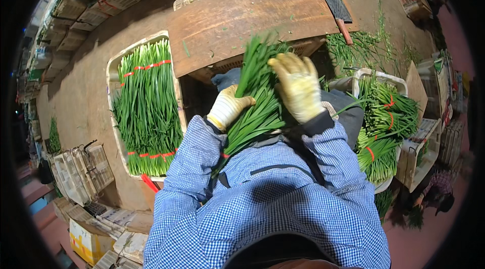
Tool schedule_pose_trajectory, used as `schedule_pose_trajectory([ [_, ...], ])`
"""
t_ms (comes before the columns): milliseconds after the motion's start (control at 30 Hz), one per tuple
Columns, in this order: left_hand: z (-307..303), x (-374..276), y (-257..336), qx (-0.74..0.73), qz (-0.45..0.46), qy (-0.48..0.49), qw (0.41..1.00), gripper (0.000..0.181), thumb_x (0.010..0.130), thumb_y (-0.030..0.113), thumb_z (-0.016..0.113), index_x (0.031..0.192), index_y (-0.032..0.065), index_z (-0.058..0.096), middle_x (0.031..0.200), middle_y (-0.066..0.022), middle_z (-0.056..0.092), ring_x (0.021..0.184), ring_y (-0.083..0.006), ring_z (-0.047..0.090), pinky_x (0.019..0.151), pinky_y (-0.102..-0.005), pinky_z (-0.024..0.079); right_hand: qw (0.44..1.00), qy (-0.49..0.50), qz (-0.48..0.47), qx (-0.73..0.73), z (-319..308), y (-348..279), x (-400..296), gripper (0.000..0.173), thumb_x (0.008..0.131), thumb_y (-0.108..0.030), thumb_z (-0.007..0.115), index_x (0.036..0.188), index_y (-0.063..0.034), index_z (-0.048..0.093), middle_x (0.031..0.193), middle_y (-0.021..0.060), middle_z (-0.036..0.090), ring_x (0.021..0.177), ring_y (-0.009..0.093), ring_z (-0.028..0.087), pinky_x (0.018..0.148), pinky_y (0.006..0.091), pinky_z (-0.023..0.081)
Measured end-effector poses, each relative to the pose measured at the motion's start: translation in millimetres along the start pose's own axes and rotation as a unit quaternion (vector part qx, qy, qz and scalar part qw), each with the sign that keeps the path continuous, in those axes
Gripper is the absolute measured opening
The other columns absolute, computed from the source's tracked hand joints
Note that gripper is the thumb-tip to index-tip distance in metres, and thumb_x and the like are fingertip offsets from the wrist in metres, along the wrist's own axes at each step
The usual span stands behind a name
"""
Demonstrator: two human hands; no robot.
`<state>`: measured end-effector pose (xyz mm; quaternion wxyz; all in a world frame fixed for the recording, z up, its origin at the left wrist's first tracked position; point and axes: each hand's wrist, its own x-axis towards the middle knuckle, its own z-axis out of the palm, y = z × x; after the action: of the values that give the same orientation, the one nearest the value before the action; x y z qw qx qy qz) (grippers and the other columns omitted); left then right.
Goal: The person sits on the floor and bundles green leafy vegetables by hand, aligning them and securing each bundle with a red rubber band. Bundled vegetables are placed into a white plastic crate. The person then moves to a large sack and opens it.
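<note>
My left hand [232, 106], in a yellowed white work glove, grips a bunch of long green garlic chives [255, 106] over my lap. Its thumb lies across the leaves. One end of the bunch fans out over the near edge of a wooden board [242, 15], and the other reaches down against my jacket. A red band shows near that lower end. Beside the leaves, my right hand [299, 85], gloved alike and slightly blurred, has its fingers apart. Its fingertips are close to the leaf ends; whether they touch is unclear.
A cleaver [337, 9] lies at the board's right end, its handle [344, 32] overhanging the near edge. Left stands a crate [177, 98] of red-banded chive bundles [149, 109]; more bundles [386, 117] fill a crate at right. Loose trimmings [354, 49] litter the floor.
</note>
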<state>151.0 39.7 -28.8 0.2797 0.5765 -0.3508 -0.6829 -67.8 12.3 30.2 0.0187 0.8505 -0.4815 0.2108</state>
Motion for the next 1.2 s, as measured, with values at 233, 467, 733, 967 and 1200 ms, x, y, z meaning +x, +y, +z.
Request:
schedule_pose_trajectory([
  [233, -15.8, 6.9, 0.5, -0.064, 0.022, -0.033, 0.997, 0.028, 0.083, 0.005, 0.073, 0.11, -0.002, 0.068, 0.096, -0.0054, 0.071, 0.083, -0.0138, 0.063, 0.079, -0.0286, 0.053, 0.974, -0.119, -0.137, 0.137, -1.8, -44.1, -30.6, 0.055, 0.085, -0.035, 0.071, 0.13, -0.0071, 0.058, 0.115, 0.0119, 0.063, 0.116, 0.029, 0.058, 0.105, 0.0496, 0.043],
  [467, -26.4, 1.3, 4.0, -0.169, -0.021, -0.028, 0.985, 0.031, 0.082, 0.004, 0.072, 0.112, -0.0018, 0.067, 0.101, -0.0068, 0.071, 0.086, -0.0169, 0.064, 0.083, -0.0324, 0.054, 0.973, -0.136, -0.115, 0.148, 11.1, -51.0, -50.5, 0.049, 0.082, -0.034, 0.073, 0.124, -0.0101, 0.063, 0.113, 0.008, 0.064, 0.115, 0.025, 0.06, 0.102, 0.05, 0.045],
  [733, -27.5, 3.3, 1.1, -0.146, -0.012, -0.032, 0.989, 0.034, 0.083, 0.004, 0.072, 0.116, -0.0014, 0.066, 0.103, -0.0066, 0.071, 0.087, -0.0165, 0.066, 0.084, -0.0311, 0.055, 0.975, -0.101, -0.053, 0.19, 11.2, -40.2, -50.1, 0.048, 0.086, -0.034, 0.071, 0.126, -0.0106, 0.063, 0.116, 0.0087, 0.064, 0.115, 0.026, 0.06, 0.103, 0.0487, 0.045],
  [967, -16.3, -2.5, 10.2, -0.134, -0.017, -0.005, 0.991, 0.029, 0.084, 0.005, 0.071, 0.112, -0.0026, 0.067, 0.097, -0.008, 0.071, 0.08, -0.0162, 0.065, 0.077, -0.0313, 0.056, 0.936, 0.029, 0.19, 0.295, 26.2, -5.6, -43.0, 0.032, 0.085, -0.005, 0.073, 0.116, -0.0055, 0.07, 0.099, 0.0145, 0.071, 0.093, 0.033, 0.067, 0.084, 0.0412, 0.054],
  [1200, -16.9, 0.0, 6.1, -0.115, -0.025, -0.012, 0.993, 0.033, 0.084, 0.005, 0.073, 0.115, -0.0031, 0.065, 0.1, -0.0066, 0.07, 0.083, -0.0147, 0.066, 0.079, -0.0294, 0.056, 0.933, -0.073, 0.25, 0.248, 33.1, 6.2, -30.7, 0.031, 0.086, -0.029, 0.075, 0.109, -0.0078, 0.076, 0.101, 0.0132, 0.071, 0.098, 0.033, 0.066, 0.093, 0.0414, 0.049],
])
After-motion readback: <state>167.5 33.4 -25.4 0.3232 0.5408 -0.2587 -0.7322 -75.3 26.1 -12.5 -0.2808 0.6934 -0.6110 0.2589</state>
